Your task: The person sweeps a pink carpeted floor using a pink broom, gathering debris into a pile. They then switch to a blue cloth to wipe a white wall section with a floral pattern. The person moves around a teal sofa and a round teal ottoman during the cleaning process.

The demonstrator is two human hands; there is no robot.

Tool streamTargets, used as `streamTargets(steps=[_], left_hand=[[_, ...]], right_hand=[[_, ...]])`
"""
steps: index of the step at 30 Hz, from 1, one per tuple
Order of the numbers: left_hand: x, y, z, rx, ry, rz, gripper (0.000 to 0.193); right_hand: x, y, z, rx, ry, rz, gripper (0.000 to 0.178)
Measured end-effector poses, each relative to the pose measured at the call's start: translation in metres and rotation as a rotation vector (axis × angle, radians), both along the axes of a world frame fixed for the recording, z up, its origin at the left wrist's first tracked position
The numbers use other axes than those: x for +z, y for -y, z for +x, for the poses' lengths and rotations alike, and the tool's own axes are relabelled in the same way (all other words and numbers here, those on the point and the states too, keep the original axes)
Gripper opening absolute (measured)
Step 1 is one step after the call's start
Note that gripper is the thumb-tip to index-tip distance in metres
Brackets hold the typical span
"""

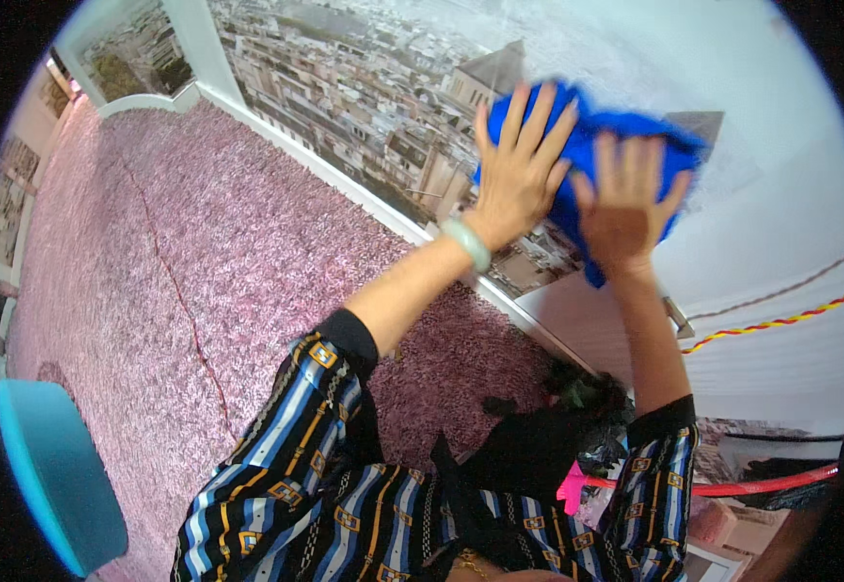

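Note:
A bright blue cloth (577,199) lies bunched against a wall covered with a city-view mural (344,107). My left hand (519,170) is spread over the cloth's left part, fingers apart and pointing up; a pale green bangle (466,244) circles that wrist. On the cloth's right part rests my right hand (625,209), slightly blurred, its fingers also stretched out and apart. Both palms face the wall and press flat on the cloth, neither hand wrapped round it. The cloth's edges show above and between the hands.
A pink shaggy carpet (247,262) runs along the white baseboard (344,194). At lower left stands a teal rounded seat (58,475). Twisted yellow-and-red cord (771,322) hangs at the right, above a red hoop-like rim (766,482) with dark bags near it.

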State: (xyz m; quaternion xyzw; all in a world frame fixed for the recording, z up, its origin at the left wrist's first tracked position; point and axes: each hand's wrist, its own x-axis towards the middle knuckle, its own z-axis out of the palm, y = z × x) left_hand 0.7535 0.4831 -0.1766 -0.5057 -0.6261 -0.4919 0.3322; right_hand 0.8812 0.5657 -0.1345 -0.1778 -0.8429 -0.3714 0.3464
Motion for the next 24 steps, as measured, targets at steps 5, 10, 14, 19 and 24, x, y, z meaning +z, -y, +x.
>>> streamTargets(steps=[5, 10, 14, 19, 24], left_hand=[[-0.117, 0.007, 0.051, 0.064, 0.429, -0.235, 0.052], [-0.089, -0.008, 0.057, -0.245, 0.428, 0.194, 0.062], [-0.043, 0.003, 0.045, -0.372, 0.53, 0.314, 0.062], [-0.115, 0.001, 0.066, -0.285, 1.082, 0.21, 0.055], [-0.226, 0.015, 0.047, -0.718, 1.985, 0.336, 0.053]], right_hand=[[-0.086, -0.007, 0.018, 0.147, 0.482, 0.024, 0.052], [-0.045, -0.022, 0.019, 0.23, 0.322, 0.01, 0.054], [-0.003, 0.01, 0.005, 0.134, 0.026, -0.056, 0.06], [-0.09, 0.003, -0.001, 0.275, 0.434, -0.16, 0.067], [-0.196, -0.004, -0.02, 0.596, 0.685, -0.355, 0.051]])
